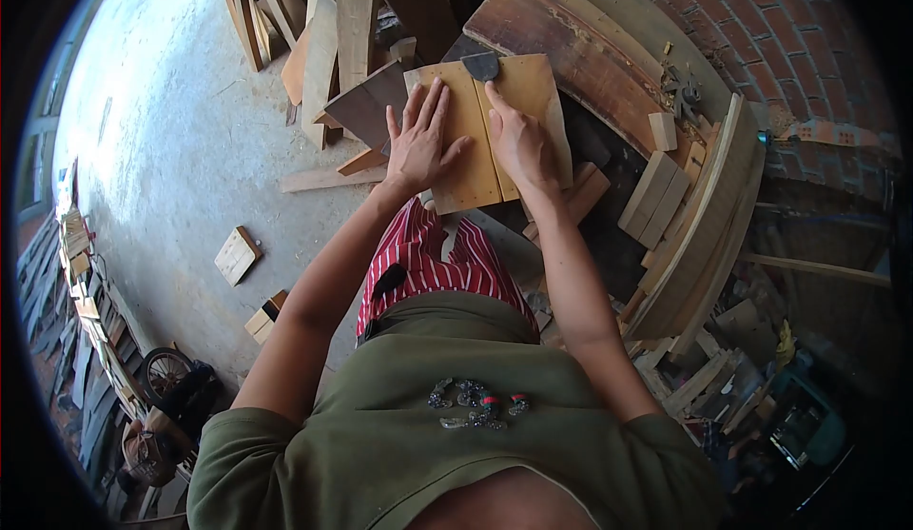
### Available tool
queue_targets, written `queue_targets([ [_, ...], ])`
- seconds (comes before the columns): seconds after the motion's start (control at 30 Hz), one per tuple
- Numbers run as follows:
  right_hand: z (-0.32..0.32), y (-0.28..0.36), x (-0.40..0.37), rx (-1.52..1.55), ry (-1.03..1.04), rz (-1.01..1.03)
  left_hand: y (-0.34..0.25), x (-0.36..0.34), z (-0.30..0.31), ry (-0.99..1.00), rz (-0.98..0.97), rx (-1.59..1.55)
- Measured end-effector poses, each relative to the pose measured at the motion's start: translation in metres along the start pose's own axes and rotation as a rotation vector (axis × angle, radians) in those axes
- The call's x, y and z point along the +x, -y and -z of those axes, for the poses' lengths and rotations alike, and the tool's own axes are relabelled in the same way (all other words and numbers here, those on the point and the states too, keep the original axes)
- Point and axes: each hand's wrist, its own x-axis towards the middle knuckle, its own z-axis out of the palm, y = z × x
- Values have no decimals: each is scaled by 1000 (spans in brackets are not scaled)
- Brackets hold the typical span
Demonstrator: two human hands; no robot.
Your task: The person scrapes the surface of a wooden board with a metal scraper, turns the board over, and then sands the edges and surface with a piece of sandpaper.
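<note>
A flat yellow-brown wooden panel point(469, 170), with a dark seam down its middle and small marks near its edges, lies in front of me above my striped trousers. My left hand point(416, 149) rests flat on its left half, fingers spread and nothing in them. On the right half lies my right hand point(521, 147), index finger stretched forward and the other fingers bent; their tips are hidden. That index fingertip touches or nearly touches the lower edge of a dark, rounded flat piece point(480, 66) at the panel's top edge.
A worn reddish-brown plank point(561, 40) lies beyond the panel. Wooden blocks point(654, 197) and a long curved-looking board point(709, 235) are to the right. Upright boards point(357, 21) lean at the back left. Loose offcuts point(238, 255) lie on the concrete floor point(171, 140).
</note>
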Motion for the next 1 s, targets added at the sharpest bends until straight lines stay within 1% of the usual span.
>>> queue_targets([
  [0.07, 3, -3, -12, 51, 9, 18, 3, -2, -1, -4, 1, 2],
  [0.17, 1, -13, -50, 33, 49, 46, 4, -2, -3, -39, -1, -26],
  [0.23, -6, -21, -77, 9, 41, 66, 6, -3, -2, -4, -10, -92],
  [0.3, -12, -26, -95, 9, -62, 180, 14, 1, -2, 30, -23, -126],
  [0.33, -10, -26, -100, -10, -36, 164, 18, 1, -2, 62, -42, -158],
  [0.43, -6, -20, -95, -70, 28, 120, 20, 1, -4, 77, -49, -201],
  [0.53, -12, -8, -73, -79, 48, 79, 20, 1, -6, 81, -54, -188],
  [0.67, -11, -11, -84, -106, -4, 96, 19, 2, -3, 57, -67, -122],
  [0.73, -4, -12, -94, -122, 80, 72, 19, -1, -5, 32, -78, -94],
  [0.77, -6, -12, -91, -120, 81, 66, 20, -1, -5, 38, -81, -94],
  [0.83, -9, -12, -78, -89, 44, 95, 18, -1, -9, 3, -69, -95],
  [0.9, -13, -8, -65, -57, 63, 62, 17, -2, -12, -20, -79, -96],
  [1.0, -14, -7, -61, -9, 33, 72, 14, -2, -14, -109, -68, -93],
])
